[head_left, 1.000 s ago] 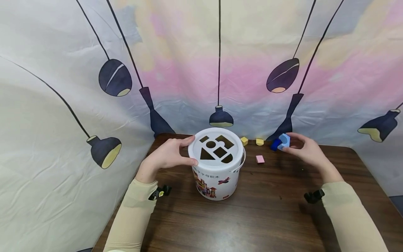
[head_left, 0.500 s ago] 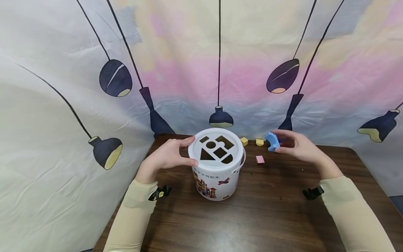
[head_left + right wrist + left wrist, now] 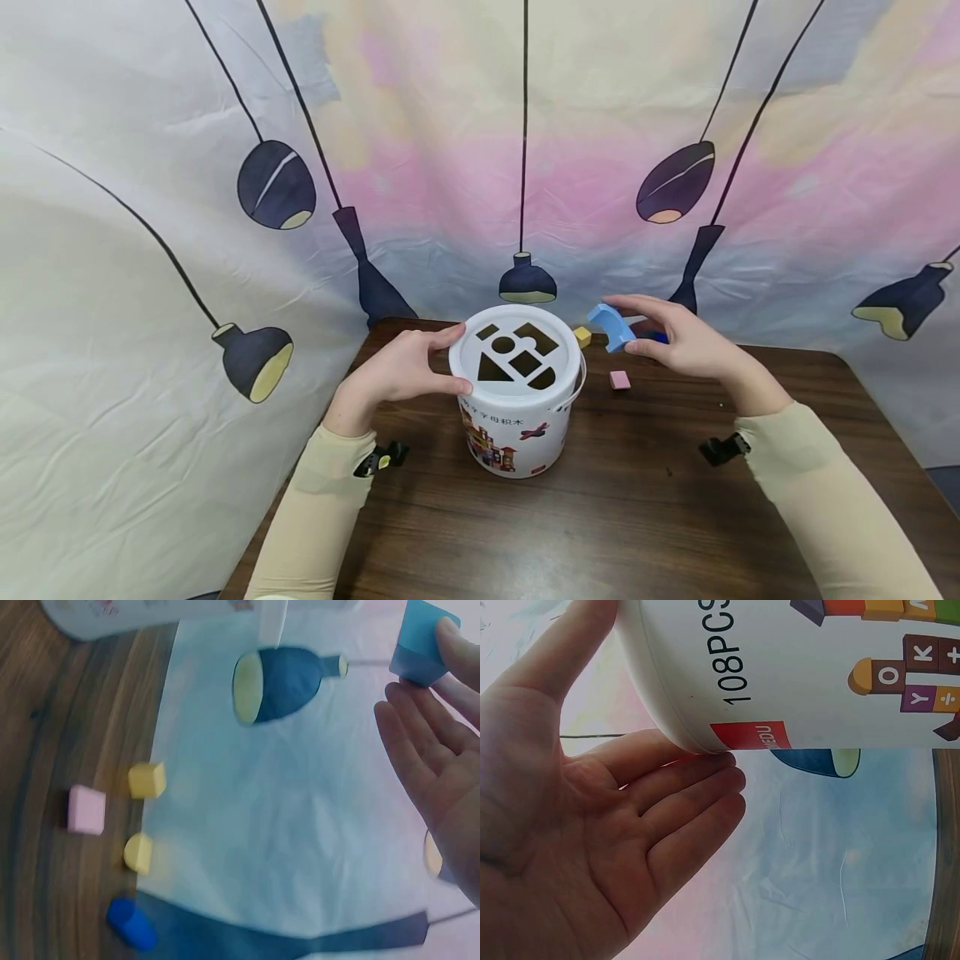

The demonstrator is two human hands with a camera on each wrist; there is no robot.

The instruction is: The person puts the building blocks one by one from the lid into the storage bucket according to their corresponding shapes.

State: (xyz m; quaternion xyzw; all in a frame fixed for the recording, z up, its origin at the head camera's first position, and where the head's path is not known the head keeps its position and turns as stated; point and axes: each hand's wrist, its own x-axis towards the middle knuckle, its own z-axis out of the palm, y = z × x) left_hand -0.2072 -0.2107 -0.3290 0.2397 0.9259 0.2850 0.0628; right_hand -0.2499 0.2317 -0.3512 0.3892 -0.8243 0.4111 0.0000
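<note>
A light-blue arch block (image 3: 613, 327) is pinched between the thumb and fingertips of my right hand (image 3: 678, 340). It hangs above the table, to the right of a white lidded bucket (image 3: 551, 442). In the right wrist view the arch block (image 3: 424, 643) shows mainly its end. My left hand (image 3: 401, 364) holds the bucket's left rim, thumb at the near side and index finger at the far side. Its other fingers reach out fairly straight under the rim in the left wrist view. The white lid (image 3: 468, 367) has several shaped holes, one with an arch outline.
Along the table's back edge lie a yellow cube (image 3: 147, 780), a yellow half-round block (image 3: 138, 853) and a dark-blue cylinder (image 3: 132, 924). A pink block (image 3: 619, 380) sits nearer. The bucket's white handle (image 3: 576, 392) hangs at its right. A printed cloth (image 3: 450, 167) stands behind the table.
My right hand has moved left with the arch block, from over the dark-blue cylinder to close beside the bucket, and the block has tilted. The left hand and bucket stay put.
</note>
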